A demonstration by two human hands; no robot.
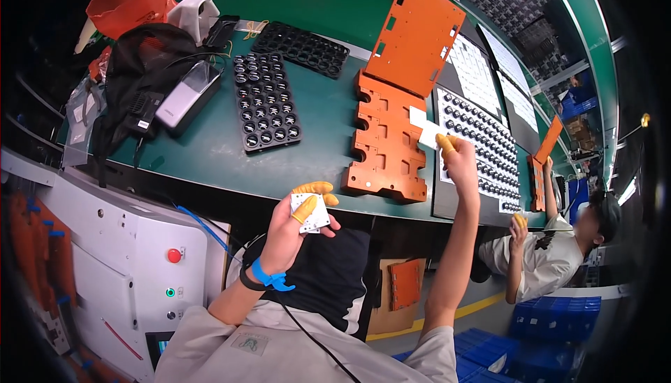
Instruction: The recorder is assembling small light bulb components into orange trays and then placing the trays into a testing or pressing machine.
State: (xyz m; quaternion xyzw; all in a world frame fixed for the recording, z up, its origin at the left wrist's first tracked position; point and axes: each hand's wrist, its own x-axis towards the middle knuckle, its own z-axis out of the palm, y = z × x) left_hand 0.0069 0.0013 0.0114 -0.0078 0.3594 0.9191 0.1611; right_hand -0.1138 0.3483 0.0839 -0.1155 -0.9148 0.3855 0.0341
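Note:
My left hand (290,223), with yellow finger cots and a blue wrist strap, grips a small white square board (314,214) with dark dots; it may be a stack. That hand is in front of the table edge. My right hand (459,161) reaches over the orange fixture (384,147), its cot-covered fingers closed at the edge of a white square piece (429,135). A second white square (417,117) lies just beyond it. The fixture has notched recesses, and its orange perforated lid (417,37) stands raised behind it.
Right of the fixture lies a white sheet with rows of dark round parts (482,147). A black tray of round parts (265,103) and another black tray (300,49) are left. A power bank (183,96) and black bag lie farther left. A co-worker (552,250) sits at right.

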